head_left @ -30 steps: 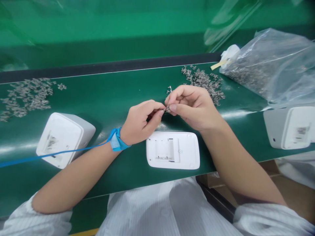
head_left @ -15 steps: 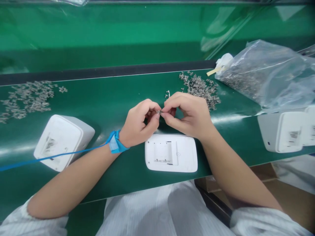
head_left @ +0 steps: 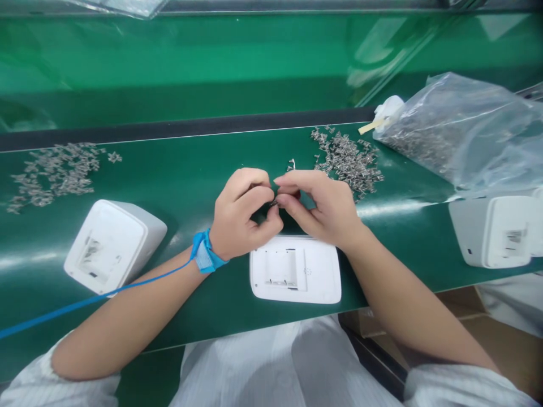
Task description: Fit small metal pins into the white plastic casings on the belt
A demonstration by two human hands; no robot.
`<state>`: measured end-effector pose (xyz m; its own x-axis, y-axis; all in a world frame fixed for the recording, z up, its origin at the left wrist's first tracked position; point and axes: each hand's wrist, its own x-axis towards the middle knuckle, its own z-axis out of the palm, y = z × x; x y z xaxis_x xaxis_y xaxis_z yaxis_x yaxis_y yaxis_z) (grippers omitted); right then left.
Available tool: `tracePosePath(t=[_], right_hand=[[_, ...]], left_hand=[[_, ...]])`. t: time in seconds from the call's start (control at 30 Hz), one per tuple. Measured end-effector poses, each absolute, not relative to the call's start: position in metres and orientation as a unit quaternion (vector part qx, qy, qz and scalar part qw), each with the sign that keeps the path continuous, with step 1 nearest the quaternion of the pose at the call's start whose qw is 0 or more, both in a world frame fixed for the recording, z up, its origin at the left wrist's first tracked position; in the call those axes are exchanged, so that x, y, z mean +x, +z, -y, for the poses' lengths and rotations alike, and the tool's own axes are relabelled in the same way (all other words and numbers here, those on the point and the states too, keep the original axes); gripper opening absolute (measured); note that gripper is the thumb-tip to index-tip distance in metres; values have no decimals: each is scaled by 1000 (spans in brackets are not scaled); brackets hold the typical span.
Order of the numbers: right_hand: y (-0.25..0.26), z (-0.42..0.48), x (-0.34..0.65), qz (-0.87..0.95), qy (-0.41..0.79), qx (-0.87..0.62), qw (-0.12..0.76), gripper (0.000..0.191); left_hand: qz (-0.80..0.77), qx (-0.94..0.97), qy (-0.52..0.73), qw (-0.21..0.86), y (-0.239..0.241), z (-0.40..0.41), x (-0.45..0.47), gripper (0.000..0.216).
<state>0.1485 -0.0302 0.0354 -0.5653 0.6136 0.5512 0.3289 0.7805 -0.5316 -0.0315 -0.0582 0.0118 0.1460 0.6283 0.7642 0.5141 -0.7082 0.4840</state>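
My left hand (head_left: pixel 244 215) and my right hand (head_left: pixel 320 206) meet fingertip to fingertip above the green belt (head_left: pixel 190 181). Both are closed in a pinch on a small metal clip (head_left: pixel 274 202), mostly hidden between the fingers. A blue wrist strap (head_left: pixel 203 252) with a blue cord circles my left wrist. Just below the hands a white plastic housing (head_left: pixel 296 270) lies flat, with an open rectangular recess facing up. A pile of small metal clips (head_left: pixel 348 161) lies just beyond my right hand.
A second pile of metal clips (head_left: pixel 55 172) lies at far left. A white housing (head_left: pixel 112 244) sits at left, another white housing (head_left: pixel 496 229) at right. A clear plastic bag of clips (head_left: pixel 462 130) rests at the back right. The belt's near edge runs above my lap.
The hands have drawn closer together, the left fingers curling further over the small clip. The view has shifted slightly, with everything sitting a little lower in the picture.
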Motion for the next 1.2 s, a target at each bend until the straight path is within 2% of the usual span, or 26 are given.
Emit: tracePosePath(t=[0.33, 0.53, 0.83, 0.93, 1.1, 1.2], right_hand=[[37, 29, 148, 854, 222, -273, 383, 12], [39, 31, 145, 807, 354, -292, 372, 3], [33, 32, 143, 732, 479, -313, 370, 7], [33, 26, 146, 761, 429, -277, 400, 11], [34, 14, 152, 855, 254, -195, 407, 6], [35, 11, 153, 867, 226, -186, 404, 8]], left_hand=[[-346, 758, 543, 105, 10, 61, -31, 23], [-338, 763, 537, 119, 11, 60, -31, 22], [-350, 736, 533, 227, 10, 63, -33, 16], [-361, 722, 533, 253, 5, 64, -35, 14], [-352, 685, 563, 299, 1, 64, -35, 12], [-334, 671, 557, 358, 3, 65, -35, 9]])
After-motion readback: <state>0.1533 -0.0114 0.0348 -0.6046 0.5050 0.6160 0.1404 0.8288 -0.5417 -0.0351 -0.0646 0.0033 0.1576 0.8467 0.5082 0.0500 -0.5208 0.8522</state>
